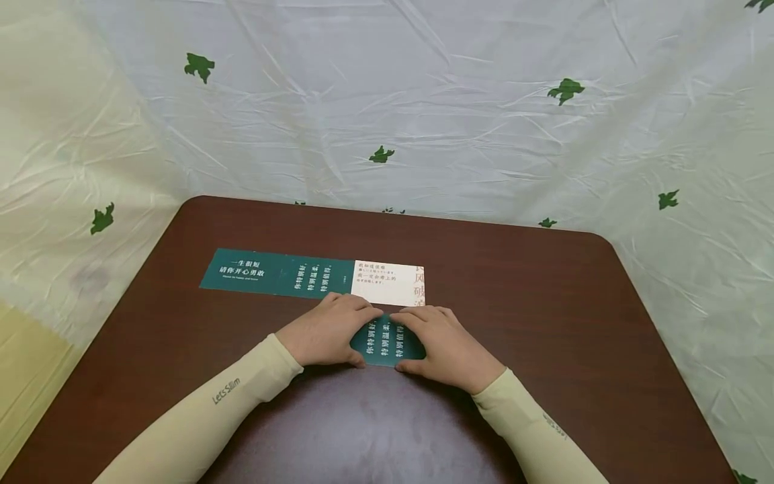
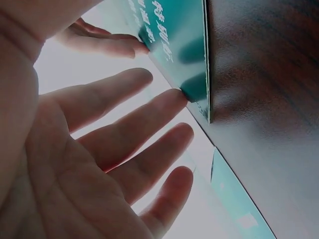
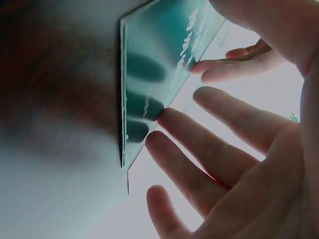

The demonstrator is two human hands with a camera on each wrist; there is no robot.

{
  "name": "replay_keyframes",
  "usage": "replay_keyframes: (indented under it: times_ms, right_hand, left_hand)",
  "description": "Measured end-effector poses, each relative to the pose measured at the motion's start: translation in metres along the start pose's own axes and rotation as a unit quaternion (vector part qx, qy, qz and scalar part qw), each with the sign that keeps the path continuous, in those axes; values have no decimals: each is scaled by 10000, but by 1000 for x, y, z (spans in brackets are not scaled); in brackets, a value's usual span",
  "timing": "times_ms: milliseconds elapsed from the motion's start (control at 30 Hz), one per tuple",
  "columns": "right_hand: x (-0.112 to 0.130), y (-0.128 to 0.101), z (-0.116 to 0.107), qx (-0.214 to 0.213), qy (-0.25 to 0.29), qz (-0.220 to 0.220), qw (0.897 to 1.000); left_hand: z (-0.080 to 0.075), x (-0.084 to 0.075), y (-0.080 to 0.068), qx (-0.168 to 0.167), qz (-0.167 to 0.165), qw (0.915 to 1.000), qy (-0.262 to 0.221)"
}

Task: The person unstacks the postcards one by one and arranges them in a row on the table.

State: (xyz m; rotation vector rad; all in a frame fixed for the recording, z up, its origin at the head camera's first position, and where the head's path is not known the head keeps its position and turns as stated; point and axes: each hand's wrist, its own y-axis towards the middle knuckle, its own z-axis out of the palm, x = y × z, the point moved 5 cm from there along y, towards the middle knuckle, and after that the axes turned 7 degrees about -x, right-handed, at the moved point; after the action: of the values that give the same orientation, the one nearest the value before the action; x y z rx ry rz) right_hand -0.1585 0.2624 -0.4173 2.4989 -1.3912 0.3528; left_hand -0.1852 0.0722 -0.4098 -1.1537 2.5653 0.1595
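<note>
A dark green card [image 1: 381, 343] with white writing lies on the table in front of me, its side edge showing thin layers in the wrist views. My left hand [image 1: 335, 329] is at its left end and my right hand [image 1: 447, 346] at its right. Both thumbs are by the near edge. In the left wrist view, straight, spread fingers [image 2: 149, 119] reach to the card's far edge. The right wrist view has the right hand's fingers [image 3: 199, 144] likewise extended, one fingertip right at that edge.
Beyond my hands a row of flat cards lies across the table [image 1: 532, 323]: a long green printed strip [image 1: 275, 274] on the left and a white card [image 1: 387, 282] with red and dark lettering on the right. White sheeting [image 1: 459, 134] with green leaf shapes hangs behind the table.
</note>
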Motion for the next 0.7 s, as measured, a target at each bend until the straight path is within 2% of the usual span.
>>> replay_keyframes:
  times_ms: [400, 700]
  right_hand:
    - [-3, 2, -4, 242, 83, 318, 9992]
    - [0, 3, -5, 115, -64, 140, 9998]
  left_hand:
    - [-1, 0, 2, 100, -17, 9999, -3]
    - [-1, 3, 2, 92, 41, 9998, -151]
